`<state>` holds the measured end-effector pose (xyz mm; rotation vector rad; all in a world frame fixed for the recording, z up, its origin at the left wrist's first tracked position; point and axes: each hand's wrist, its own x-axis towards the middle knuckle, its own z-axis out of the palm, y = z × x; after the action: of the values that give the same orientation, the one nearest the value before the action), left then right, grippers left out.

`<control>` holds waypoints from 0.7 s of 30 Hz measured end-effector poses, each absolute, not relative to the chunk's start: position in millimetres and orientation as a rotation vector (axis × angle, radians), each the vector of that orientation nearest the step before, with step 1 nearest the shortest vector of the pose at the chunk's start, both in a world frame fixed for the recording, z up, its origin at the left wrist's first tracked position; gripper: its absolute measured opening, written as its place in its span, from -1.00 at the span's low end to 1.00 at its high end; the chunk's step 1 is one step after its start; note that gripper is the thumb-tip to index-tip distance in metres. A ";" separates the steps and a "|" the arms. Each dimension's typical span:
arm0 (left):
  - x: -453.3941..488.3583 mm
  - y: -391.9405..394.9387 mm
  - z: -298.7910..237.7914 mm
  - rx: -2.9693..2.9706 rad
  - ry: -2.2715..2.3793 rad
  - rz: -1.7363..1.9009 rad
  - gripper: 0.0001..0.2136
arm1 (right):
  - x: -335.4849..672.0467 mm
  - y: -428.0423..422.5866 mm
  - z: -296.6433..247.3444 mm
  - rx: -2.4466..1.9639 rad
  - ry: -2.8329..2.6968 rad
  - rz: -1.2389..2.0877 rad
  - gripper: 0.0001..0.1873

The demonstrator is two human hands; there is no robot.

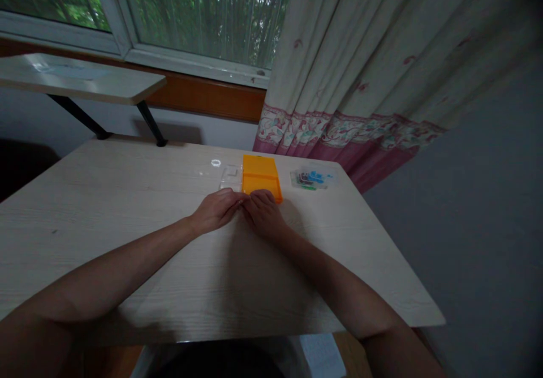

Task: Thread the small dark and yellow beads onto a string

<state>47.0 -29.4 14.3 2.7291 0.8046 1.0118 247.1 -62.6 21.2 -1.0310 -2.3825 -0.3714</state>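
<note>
An orange plastic box [259, 166] with a divider lies open on the table, its clear lid [231, 175] spread out to the left. At the box's near edge my two hands meet, fingertips together. My left hand [218, 209] is closed in a pinch, just in front of the clear lid. Curled over the front of the box, my right hand [265, 214] is also closed. Anything between the fingers is too small or hidden to name. To the right lies a clear bag or tray [311, 177] of small blue, green and dark pieces.
The pale wooden table [169, 287] ends at a near edge and a right edge. A raised shelf [97, 84] on black legs stands at the back left. Behind are a window and a floral curtain [339, 84]. A grey wall is on the right.
</note>
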 end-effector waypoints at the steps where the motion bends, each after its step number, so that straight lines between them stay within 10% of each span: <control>1: 47.5 -29.4 14.3 2.721 0.814 1.005 -0.74 | 247.9 -61.9 20.9 -1.024 -2.383 -0.380 -0.75; 21: 41.3 -21.2 19.4 2.576 0.897 1.104 -0.79 | 285.1 -30.7 12.2 -1.271 -1.995 -0.303 -0.79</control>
<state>41.3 -21.2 19.4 2.5755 0.8971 1.1043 285.1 -30.7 12.2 -1.2706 -1.9953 -0.3026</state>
